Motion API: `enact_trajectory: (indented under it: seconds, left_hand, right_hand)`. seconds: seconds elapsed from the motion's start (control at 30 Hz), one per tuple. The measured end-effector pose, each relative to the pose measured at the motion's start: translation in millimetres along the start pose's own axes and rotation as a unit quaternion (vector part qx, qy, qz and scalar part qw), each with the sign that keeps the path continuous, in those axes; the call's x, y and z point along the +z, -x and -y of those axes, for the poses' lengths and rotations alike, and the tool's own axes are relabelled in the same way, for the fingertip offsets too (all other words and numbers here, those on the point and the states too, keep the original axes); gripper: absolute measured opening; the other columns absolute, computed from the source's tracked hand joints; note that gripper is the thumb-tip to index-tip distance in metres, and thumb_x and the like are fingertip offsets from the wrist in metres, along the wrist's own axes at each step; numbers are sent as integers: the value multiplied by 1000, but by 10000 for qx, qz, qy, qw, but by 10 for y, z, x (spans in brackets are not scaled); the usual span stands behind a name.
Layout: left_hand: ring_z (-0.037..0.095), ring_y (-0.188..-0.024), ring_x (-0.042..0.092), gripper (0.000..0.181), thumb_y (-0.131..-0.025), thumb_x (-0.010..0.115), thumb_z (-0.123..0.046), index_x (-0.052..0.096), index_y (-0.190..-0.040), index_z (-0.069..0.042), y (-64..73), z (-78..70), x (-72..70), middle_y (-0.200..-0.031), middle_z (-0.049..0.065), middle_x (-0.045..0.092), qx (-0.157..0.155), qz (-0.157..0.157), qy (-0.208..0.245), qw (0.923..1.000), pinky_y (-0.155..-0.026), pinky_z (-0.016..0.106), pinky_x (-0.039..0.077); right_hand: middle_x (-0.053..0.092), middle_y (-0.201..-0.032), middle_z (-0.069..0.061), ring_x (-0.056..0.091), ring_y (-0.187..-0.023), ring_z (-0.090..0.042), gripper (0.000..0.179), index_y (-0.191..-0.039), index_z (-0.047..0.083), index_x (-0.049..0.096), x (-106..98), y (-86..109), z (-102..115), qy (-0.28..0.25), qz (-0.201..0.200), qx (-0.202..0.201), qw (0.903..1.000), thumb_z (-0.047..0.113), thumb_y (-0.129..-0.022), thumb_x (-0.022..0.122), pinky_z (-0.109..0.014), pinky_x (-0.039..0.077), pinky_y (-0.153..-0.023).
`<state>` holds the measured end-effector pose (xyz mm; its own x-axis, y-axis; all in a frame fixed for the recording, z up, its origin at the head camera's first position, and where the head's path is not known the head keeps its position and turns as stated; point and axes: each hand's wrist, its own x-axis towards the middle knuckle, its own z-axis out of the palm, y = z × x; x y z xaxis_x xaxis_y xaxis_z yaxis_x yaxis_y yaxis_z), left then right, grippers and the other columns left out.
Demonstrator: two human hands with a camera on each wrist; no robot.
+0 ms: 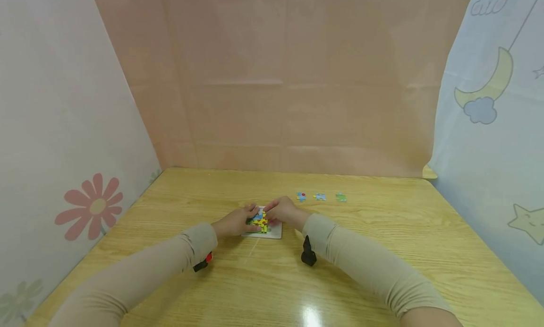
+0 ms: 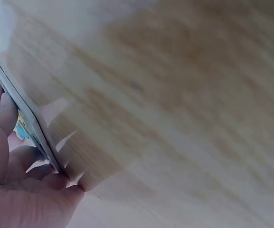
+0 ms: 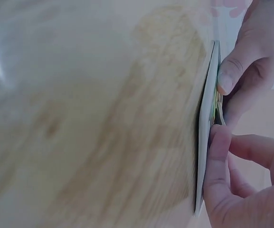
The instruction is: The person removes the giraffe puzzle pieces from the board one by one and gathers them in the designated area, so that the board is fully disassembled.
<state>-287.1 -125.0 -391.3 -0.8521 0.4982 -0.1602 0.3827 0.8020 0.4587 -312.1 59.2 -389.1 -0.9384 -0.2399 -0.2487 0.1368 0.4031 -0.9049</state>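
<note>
A small pale puzzle board (image 1: 275,231) lies on the table, with brightly coloured jigsaw pieces (image 1: 257,221) in yellow, blue and green inside it. My left hand (image 1: 234,222) rests on the board's left side, its thumb (image 3: 228,78) across the pieces and other fingers by the edge. On the right side, my right hand (image 1: 285,210) pinches a thin jigsaw piece (image 3: 220,113) between thumb and index finger, at the board's surface. Fingers hide most of that piece, so its picture cannot be made out. In the left wrist view the board (image 2: 25,111) appears edge-on.
Behind and right of the board, three loose jigsaw pieces lie in a row: one blue with red (image 1: 301,196), one blue with yellow (image 1: 320,197), one green (image 1: 341,197). The wooden table (image 1: 238,289) meets a hanging backdrop (image 1: 289,81) and printed side sheets.
</note>
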Motion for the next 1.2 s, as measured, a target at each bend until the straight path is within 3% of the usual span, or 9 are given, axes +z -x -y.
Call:
enact_trajectory:
  seconds: [0.5, 0.8, 1.2]
  left_hand:
    - [36, -149, 11, 73, -99, 53, -37, 18, -154, -5, 34, 10, 11, -163, 16, 11, 36, 224, -224, 9995, -119, 53, 19]
    - [37, -149, 9, 73, -100, 51, -36, 16, -154, -1, 64, -44, -20, -162, 18, 10, 37, 295, -295, 9991, -119, 53, 18]
    - [36, -150, 8, 72, -101, 49, -37, 14, -154, -2, 53, -10, -6, -163, 17, 8, 101, 320, -434, 9985, -119, 52, 19]
  right_hand:
    - [71, -87, -11, 63, -58, -12, 18, -103, -4, 70, -11, 2, 8, -425, -50, 205, 9989, -5, -85, 67, -25, 58, -60]
    - [71, -87, -11, 63, -59, -12, 17, -101, -2, 72, -6, -7, -6, 67, -128, -71, 9999, -3, -85, 66, -22, 55, -57]
    - [69, -80, -8, 61, -56, -10, 13, -99, -2, 71, 12, 3, 16, 85, -164, 92, 9998, -2, -87, 64, -19, 52, -54]
